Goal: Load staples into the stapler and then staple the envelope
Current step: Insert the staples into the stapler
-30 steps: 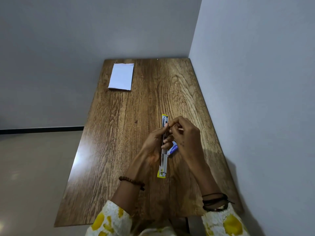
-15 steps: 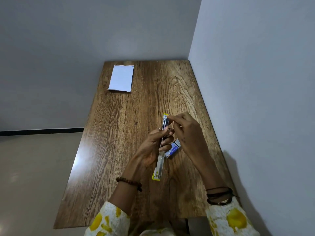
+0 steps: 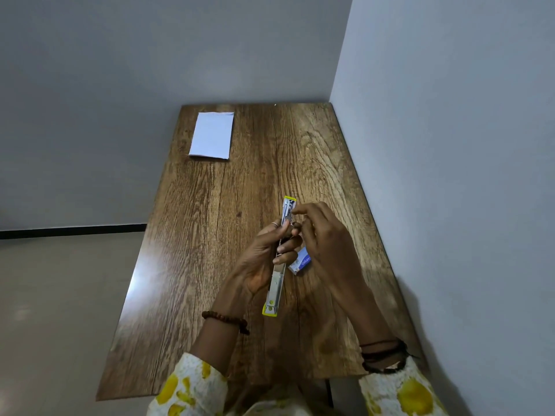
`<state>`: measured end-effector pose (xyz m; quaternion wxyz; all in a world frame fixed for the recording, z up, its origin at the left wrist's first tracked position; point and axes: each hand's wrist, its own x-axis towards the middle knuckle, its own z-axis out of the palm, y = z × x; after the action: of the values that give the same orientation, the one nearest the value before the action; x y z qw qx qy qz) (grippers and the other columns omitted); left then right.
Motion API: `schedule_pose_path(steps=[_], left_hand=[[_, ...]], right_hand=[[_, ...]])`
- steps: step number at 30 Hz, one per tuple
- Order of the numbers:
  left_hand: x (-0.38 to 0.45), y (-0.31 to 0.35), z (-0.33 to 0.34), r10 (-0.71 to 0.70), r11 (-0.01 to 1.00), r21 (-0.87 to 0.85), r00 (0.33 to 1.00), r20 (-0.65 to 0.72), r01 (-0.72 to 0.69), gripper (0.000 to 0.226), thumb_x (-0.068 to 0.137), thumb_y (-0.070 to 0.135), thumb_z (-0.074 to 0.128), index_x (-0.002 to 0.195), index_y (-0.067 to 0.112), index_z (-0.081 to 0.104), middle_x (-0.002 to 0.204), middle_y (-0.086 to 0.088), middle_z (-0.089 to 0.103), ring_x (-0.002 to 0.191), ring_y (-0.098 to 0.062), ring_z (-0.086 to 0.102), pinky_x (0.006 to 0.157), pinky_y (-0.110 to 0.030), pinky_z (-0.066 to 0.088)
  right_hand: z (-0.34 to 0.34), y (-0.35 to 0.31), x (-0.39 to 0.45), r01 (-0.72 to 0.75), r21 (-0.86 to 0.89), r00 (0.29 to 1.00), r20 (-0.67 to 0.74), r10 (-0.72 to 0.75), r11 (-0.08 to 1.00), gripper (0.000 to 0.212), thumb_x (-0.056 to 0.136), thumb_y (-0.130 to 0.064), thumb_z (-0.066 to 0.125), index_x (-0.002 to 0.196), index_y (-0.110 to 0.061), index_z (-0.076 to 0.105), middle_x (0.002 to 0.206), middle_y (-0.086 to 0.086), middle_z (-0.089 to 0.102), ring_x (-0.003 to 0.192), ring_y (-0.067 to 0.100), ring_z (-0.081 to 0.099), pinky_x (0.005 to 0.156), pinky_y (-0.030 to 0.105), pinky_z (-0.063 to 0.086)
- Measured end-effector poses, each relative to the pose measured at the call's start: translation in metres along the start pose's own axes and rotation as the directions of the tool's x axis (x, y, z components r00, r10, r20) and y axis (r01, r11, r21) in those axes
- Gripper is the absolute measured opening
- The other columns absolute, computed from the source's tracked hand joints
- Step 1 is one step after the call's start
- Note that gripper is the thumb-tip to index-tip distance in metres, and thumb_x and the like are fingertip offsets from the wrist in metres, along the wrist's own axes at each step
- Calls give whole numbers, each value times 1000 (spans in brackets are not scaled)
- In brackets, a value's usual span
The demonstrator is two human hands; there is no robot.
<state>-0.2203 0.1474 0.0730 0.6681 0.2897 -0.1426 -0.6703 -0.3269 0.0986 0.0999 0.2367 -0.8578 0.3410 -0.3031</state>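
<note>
A yellow and silver stapler, swung fully open into one long strip, is held above the wooden table. My left hand grips its middle, fingers curled round it. My right hand is at the stapler's far half, its fingertips pinched together beside the staple channel; whether they hold staples is too small to tell. A small blue and white staple box lies on the table under my hands. The white envelope lies flat at the far left corner.
Walls close off the table at the back and along the right side. The left edge of the table drops to a pale floor.
The open stapler has tilted slightly, its near end swinging left. My right hand's fingertips have moved along the far half of the stapler.
</note>
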Motion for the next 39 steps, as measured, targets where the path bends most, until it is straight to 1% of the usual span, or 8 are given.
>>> schedule_pose_path(steps=[4,8,11,16,26,30,33,39], left_hand=[[-2,-4,-6,-9,998,-54,998,65,12,29,77,17,68,95,4,50,68,0,57,41,-2,39,32,-9,34],[-5,-4,-14,-12,997,-73,991,132,21,47,64,21,80,97,3,51,69,0,57,42,-1,39,32,-8,33],[-9,-6,-20,-37,996,-80,989,146,49,42,65,19,79,94,5,52,70,0,56,42,-1,40,32,-8,33],[-15,-12,-28,-86,989,-110,986,143,102,45,64,12,79,97,5,48,69,-3,58,41,-1,41,32,-9,34],[-18,-16,-36,-111,986,-109,982,152,128,39,66,10,73,98,6,49,70,-5,57,41,-3,41,31,-11,35],[-19,-19,-38,-126,984,-104,979,160,144,46,63,10,75,103,7,51,68,-4,56,41,-3,40,31,-11,33],[-19,-20,-38,-141,984,-84,980,144,154,52,60,10,75,106,8,53,67,-4,56,40,-3,39,31,-11,30],[-20,-20,-37,-182,983,-2,983,36,182,44,73,2,46,116,12,46,63,-5,56,38,-4,37,30,-12,29]], right_hand=[[-2,2,6,3,-30,1000,30,-2,1000,27,93,-13,38,111,-14,58,105,4,60,74,19,62,59,28,50],[-7,3,6,-65,155,995,84,53,986,16,92,-13,52,103,-13,64,103,4,63,84,12,63,73,27,54],[-9,4,7,-109,179,983,164,79,978,11,87,-16,61,95,-12,67,95,4,66,82,9,64,75,21,53],[-14,2,13,-160,64,947,292,135,985,15,78,-17,71,93,-13,69,87,3,67,79,12,64,75,28,54],[-9,-10,7,35,-171,918,395,36,985,17,89,-17,56,96,-11,70,96,9,62,87,23,60,75,36,49],[-10,-7,9,40,-167,903,429,36,985,13,86,-16,61,93,-12,71,90,5,61,82,19,58,68,28,41],[-9,-4,12,22,-174,889,455,61,984,12,82,-16,65,93,-12,70,91,3,64,82,17,61,71,28,47],[-10,-4,14,72,-218,858,510,51,973,8,78,-13,70,86,-11,69,88,6,67,72,12,55,66,24,39]])
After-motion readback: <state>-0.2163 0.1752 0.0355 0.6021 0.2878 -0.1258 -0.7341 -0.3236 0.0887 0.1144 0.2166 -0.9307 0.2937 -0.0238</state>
